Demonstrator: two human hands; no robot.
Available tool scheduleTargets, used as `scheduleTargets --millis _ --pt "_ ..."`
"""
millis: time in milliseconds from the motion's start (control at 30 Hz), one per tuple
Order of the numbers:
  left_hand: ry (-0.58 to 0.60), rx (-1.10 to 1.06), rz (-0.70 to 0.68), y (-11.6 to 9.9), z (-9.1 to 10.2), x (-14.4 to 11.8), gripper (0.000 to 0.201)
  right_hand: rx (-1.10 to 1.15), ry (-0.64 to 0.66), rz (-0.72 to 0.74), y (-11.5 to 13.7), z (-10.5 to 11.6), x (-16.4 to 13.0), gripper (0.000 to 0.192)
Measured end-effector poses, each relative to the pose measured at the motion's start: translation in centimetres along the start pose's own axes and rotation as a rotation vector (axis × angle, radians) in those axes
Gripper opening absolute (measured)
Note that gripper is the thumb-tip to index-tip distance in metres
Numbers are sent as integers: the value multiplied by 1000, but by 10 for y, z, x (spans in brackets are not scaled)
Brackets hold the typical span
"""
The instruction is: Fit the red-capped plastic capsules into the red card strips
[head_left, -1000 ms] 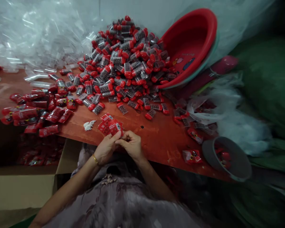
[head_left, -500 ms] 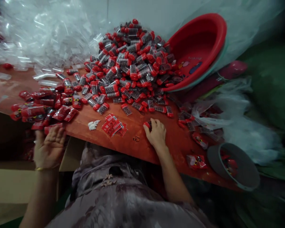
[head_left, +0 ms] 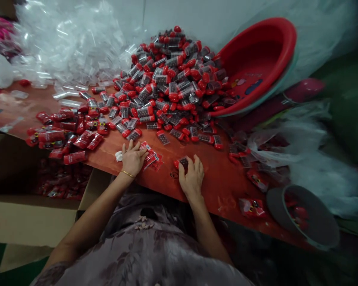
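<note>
One head cam, looking fwd/down, close over table [head_left: 214,186]; edges probably distorted.

Dim, warm indoor light from above. Glare on clear plastic heap [head_left: 68,43] upper left. Desk [head_left: 214,186] centre fairly sharp; right side falls into dark shadow. Corners vignetted, edges stretched by wide lens. Lower foreground soft, slightly blurred.
</note>
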State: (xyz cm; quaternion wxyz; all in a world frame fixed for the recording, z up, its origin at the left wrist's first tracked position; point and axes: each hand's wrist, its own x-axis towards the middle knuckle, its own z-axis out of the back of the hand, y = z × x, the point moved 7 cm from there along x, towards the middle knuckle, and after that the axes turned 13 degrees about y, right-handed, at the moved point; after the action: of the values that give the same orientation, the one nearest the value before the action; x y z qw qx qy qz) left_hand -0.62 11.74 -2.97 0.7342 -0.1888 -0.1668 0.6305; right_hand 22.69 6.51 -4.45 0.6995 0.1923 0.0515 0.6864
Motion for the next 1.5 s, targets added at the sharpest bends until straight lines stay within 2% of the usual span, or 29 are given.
scheduleTargets --millis 133,233,300,433,467,533,600,633,700,767,867,1067,1233,1333,1400,1500 --pt "-66 -41 -47 -4 6 -8 24 65 -90 38 6 14 -5 36" --pt "-132 -90 -45 -12 16 -16 25 238 -101 94 21 23 -7 30" --pt "-153 -133 -53 -21 21 -23 25 467 -24 125 36 18 -4 28" --pt "-135 -208 -108 -40 24 -36 25 989 246 89 73 -11 9 28" --pt "-138 -238 -117 -42 25 -39 28 1069 279 73 80 -16 11 28" --pt "-173 -365 -100 -40 28 -46 41 1137 265 41 86 -19 14 30" --pt "-175 -619 -6 -29 26 -51 50 1113 195 9 84 -14 14 33" --pt "-134 -782 61 -24 20 -51 48 1086 162 1 82 -10 13 35" --pt "35 -1118 204 -22 2 -52 36 1017 119 11 79 -3 10 38" --pt "186 -1389 312 -30 -14 -55 32 946 84 22 77 0 5 40" --pt "188 -1623 405 -39 -22 -57 35 861 30 23 76 0 0 40" --pt "97 -1748 451 -37 -27 -56 38 888 82 95 89 -5 -6 25" --pt "84 -1702 422 -33 -24 -49 41 876 153 136 89 -3 -3 34" --pt "127 -1719 452 -31 -21 -45 41 714 180 252 66 10 9 34" --pt "177 -1749 470 -32 -20 -43 38 460 195 305 42 19 20 26" --pt "281 -1792 513 -36 -22 -44 31 140 320 311 3 22 34 43"
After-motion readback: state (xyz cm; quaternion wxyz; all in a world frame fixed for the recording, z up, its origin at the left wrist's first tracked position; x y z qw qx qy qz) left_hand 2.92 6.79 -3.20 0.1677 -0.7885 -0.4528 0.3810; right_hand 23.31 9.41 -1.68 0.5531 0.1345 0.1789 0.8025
